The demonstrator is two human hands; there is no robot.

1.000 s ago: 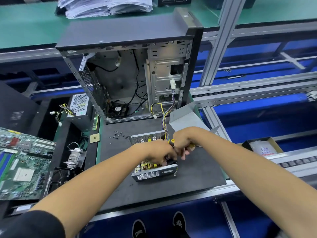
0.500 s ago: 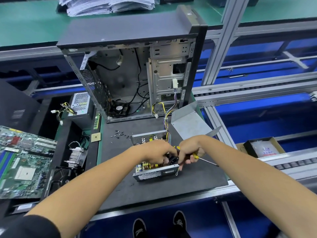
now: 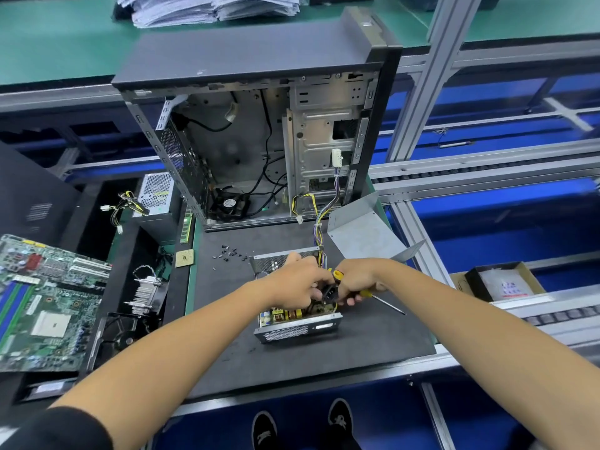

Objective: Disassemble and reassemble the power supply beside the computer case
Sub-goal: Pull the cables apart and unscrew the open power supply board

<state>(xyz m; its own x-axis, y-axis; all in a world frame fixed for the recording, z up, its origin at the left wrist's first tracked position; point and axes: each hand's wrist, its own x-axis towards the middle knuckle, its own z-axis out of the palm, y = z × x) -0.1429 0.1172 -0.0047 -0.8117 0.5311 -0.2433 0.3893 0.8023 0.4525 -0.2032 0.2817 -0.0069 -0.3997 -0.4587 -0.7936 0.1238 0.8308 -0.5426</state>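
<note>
Both hands meet at the centre of the frame, over the open power supply [image 3: 297, 315]. The fingers [image 3: 316, 292] of the left hand [image 3: 297, 282] are curled round a black socket part [image 3: 328, 293] at the near end of the unit. The right hand [image 3: 355, 280] grips a screwdriver [image 3: 383, 298] with a yellow and black handle, its shaft sticking out to the lower right over the mat, and its fingers also touch that black part.

The power supply lies on the dark mat [image 3: 373, 339] on the bench, just in front of the computer case [image 3: 259, 131], which stands open at the upper middle of the frame. Its grey cover [image 3: 360, 232] is off and lies just right of it, and the circuit board inside is bare. Coloured wires [image 3: 324, 216] run from the unit back into the case. A scatter of small screws [image 3: 229, 253] sits to the left on the mat.

By my reckoning the taking-apart is well along: lid removed, screws out, the socket apparently being worked free or back in; I cannot tell which. Closing it up again all seems to be left.

At the left edge lie a motherboard [image 3: 45, 300] and a heat sink [image 3: 146, 292], with a second power supply [image 3: 156, 198] beyond.
</note>
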